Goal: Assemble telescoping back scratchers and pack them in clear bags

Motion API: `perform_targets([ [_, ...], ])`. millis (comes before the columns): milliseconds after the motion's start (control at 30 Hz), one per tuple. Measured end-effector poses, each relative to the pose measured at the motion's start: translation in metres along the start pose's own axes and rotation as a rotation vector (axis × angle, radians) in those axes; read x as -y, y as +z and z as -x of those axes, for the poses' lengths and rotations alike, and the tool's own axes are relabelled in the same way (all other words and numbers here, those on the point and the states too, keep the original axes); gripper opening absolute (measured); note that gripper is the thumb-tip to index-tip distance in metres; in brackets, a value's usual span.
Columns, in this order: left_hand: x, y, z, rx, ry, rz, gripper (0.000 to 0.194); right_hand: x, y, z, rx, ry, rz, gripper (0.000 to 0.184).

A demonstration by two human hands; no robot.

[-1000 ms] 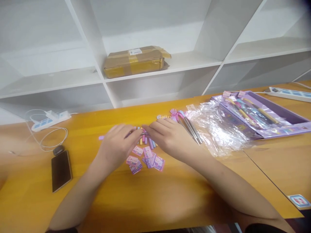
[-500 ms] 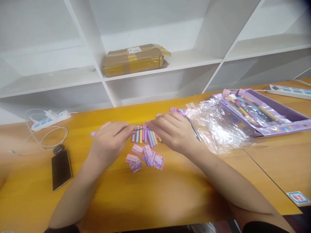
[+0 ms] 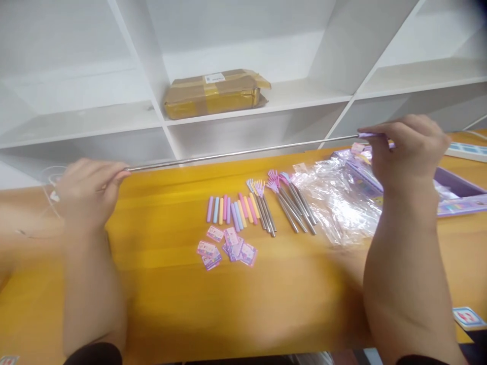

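A telescopic back scratcher (image 3: 243,151) is stretched out as a long thin metal rod above the table. My left hand (image 3: 89,190) pinches its left end, and my right hand (image 3: 409,152) grips the purple piece at its right end, mostly hidden by the fingers. Below the rod lies a row of pastel handle tubes (image 3: 236,214) in purple, blue, yellow and pink. Beside them are several shorter back scratchers (image 3: 291,205) with coloured claw heads and bare metal rods. Small pink and purple cards (image 3: 238,248) lie in a loose pile in front of the tubes.
Crumpled clear plastic bags (image 3: 335,203) lie to the right, against a purple box (image 3: 456,205). A taped cardboard parcel (image 3: 213,96) sits on the white shelf (image 3: 300,90) behind the table. A power strip (image 3: 466,151) stands at the far right.
My hands have moved far apart, left and right, and the back scratcher's rod has lengthened between them. The tubes and claw-headed scratchers are now uncovered; the cards stayed put.
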State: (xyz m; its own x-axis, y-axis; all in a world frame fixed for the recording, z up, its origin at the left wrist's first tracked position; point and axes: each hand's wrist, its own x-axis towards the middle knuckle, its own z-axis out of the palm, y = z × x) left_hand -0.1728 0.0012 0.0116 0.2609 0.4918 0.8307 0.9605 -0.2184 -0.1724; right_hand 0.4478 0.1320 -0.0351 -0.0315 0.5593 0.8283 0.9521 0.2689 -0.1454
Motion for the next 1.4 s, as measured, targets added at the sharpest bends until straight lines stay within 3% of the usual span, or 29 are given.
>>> perform_targets([
  [200, -0.026, 0.006, -0.008, 0.075, 0.024, -0.079, 0.021, 0.003, -0.009, 0.003, 0.138, 0.024, -0.053, 0.019],
  [400, -0.032, 0.003, -0.011, 0.086, 0.029, -0.115, 0.021, 0.003, -0.021, 0.002, 0.227, 0.042, -0.052, 0.025],
  [567, -0.030, 0.006, -0.010, 0.104, 0.035, -0.094, 0.022, -0.002, -0.024, 0.003, 0.171, -0.012, -0.059, 0.030],
  [767, -0.024, 0.010, -0.009, 0.139, 0.019, -0.160, 0.026, -0.002, -0.023, 0.001, 0.177, 0.038, -0.040, 0.025],
  [1200, -0.020, 0.008, -0.007, 0.086, 0.006, -0.063, 0.015, 0.007, -0.019, -0.002, 0.147, 0.082, 0.019, 0.018],
  [1400, -0.011, 0.003, -0.001, 0.084, 0.066, -0.071, 0.011, 0.005, -0.015, 0.002, 0.143, 0.011, 0.007, 0.017],
])
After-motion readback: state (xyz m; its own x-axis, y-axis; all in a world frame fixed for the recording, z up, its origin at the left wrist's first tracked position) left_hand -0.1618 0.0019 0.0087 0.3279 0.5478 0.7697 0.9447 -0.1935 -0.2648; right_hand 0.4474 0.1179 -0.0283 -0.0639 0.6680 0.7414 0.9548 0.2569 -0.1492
